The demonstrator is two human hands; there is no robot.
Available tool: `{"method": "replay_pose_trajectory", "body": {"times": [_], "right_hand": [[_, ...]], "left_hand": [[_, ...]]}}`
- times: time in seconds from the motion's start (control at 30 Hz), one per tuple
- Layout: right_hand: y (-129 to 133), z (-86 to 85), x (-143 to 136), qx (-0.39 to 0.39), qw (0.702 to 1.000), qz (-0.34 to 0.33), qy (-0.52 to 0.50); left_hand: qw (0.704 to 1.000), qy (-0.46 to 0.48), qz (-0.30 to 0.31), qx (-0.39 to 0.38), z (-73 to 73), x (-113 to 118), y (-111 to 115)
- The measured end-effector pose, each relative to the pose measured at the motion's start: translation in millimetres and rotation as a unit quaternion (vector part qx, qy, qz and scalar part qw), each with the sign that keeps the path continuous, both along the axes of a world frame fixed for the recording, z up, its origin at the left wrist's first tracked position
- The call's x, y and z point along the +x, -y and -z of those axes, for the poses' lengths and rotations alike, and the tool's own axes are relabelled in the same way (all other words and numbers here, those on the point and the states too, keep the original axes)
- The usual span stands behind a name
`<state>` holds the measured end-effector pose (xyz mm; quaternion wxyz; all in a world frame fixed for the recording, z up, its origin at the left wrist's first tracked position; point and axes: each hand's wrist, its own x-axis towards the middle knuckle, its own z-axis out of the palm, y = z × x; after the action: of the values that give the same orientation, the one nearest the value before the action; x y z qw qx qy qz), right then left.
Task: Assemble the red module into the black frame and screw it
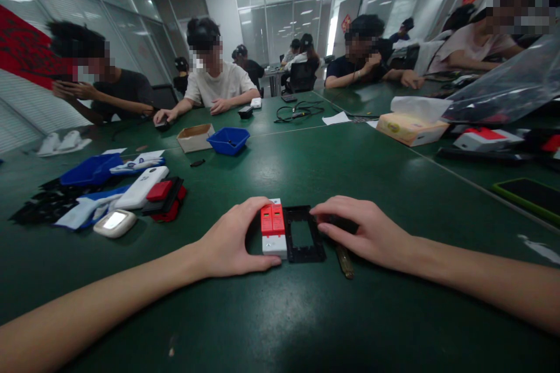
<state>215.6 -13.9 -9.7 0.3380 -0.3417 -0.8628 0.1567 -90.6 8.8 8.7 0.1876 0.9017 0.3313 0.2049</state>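
My left hand (234, 239) is closed around a red-and-white surge protector module (273, 245), with the thumb at its near end and a finger at its far end. Right beside the module, a black rectangular plastic frame (301, 256) with an open middle lies flat on the table. My right hand (363, 227) has its fingertips at the frame's right edge, and its fingers are bent inward. A screwdriver (345, 262) with a clear amber handle lies under that hand, its far part hidden.
On the green table (210, 320), a white device (142, 187), red-and-black parts (165, 198), gloves and a blue tray (90, 170) sit at left. Further back are a cardboard box (195, 139) and blue bin (228, 141). A tissue box (409, 130) and phone (529, 195) lie right. Several people sit around.
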Motion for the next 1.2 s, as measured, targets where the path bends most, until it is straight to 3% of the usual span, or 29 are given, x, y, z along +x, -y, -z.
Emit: {"method": "replay_pose_trajectory", "body": {"times": [0.43, 0.93, 1.2], "right_hand": [[0, -0.5, -1, 0.003, 1.0, -0.004, 0.013], [-4, 2.0, -4, 0.019, 0.999, -0.031, 0.035], [-3, 1.4, -4, 0.015, 0.999, -0.027, 0.034]], "left_hand": [[1.0, -0.001, -0.004, -0.015, -2.1, 1, 1], [1.0, 0.009, 0.006, -0.01, 12.3, -7, -8], [1.0, 0.01, 0.022, -0.01, 12.3, -8, -11]]}}
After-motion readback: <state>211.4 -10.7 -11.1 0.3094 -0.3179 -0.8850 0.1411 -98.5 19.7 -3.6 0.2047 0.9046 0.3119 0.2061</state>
